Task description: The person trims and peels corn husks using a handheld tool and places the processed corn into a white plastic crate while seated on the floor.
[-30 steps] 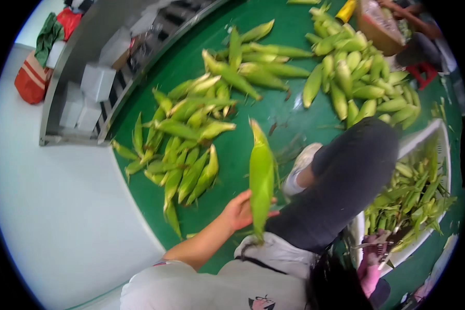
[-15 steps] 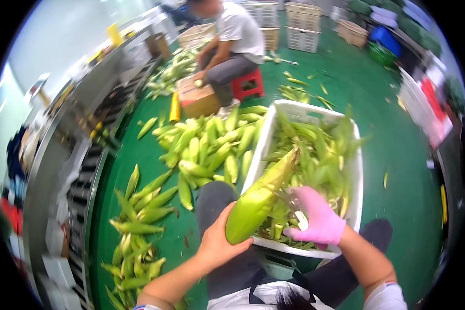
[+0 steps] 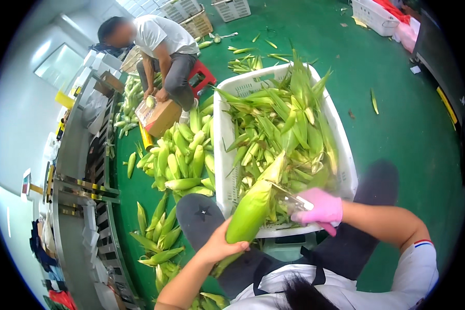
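Note:
My left hand is closed round the lower part of an ear of corn in its green husk, its tip tilted up and away. In a pink glove, my right hand grips a metal-bladed cutting tool; its exact kind is unclear. The blade's far end meets the corn's husk near the upper part. Beyond and beneath both hands stands a white plastic crate, heaped with cut husks and leaves.
Unpeeled corn lies piled left of the crate, with more ears nearer me. A co-worker sits on a red stool at a cardboard box. A metal rack lines the left; loose leaves dot the green floor.
The view has swung, shifting the co-worker and corn pile left in the picture. My right hand has brought the tool's blade against the husk; my left keeps its hold on the corn.

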Demonstrator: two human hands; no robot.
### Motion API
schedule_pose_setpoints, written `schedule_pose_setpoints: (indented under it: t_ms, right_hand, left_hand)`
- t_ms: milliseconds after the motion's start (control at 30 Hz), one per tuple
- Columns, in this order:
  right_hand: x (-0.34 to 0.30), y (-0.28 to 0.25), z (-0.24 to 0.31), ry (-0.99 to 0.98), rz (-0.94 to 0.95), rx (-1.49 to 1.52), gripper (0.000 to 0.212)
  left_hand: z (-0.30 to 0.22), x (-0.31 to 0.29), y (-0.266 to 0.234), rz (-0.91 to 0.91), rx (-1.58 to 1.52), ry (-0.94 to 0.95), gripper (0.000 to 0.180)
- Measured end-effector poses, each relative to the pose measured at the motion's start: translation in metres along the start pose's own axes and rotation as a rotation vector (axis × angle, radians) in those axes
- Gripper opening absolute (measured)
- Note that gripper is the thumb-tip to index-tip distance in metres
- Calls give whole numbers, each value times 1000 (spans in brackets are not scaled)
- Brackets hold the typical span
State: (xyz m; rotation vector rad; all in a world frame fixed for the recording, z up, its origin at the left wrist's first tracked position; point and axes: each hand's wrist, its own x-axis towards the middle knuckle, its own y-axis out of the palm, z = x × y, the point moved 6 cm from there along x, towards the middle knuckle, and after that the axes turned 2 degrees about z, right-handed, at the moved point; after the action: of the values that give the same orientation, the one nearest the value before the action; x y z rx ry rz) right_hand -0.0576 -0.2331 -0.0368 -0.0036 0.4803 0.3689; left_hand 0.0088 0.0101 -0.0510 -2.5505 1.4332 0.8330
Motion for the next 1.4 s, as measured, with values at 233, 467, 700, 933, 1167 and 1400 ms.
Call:
schedule_pose_setpoints:
  t_ms: [233, 467, 700, 933, 1167, 1400]
  right_hand:
    - [13, 27, -9, -287, -278, 554, 30]
    - [23, 50, 18, -368, -287, 1028, 30]
    - [13, 60, 4, -434, -493, 738, 38]
    - [27, 59, -26, -415, -512, 1448, 23]
    - [34, 11, -65, -437, -754, 1504, 22]
    - [-16, 46, -66, 49, -156, 899, 22]
  left_hand:
    - [0, 28, 39, -220, -317, 302, 99]
    - [2, 37, 57, -177, -715, 422, 71]
    - [-23, 32, 62, -443, -403, 462, 71]
    - [-29, 46, 48, -232, -1155, 525, 77]
    - [24, 5, 8, -31, -855, 327, 80]
    - [-41, -14, -22, -44, -497, 302, 94]
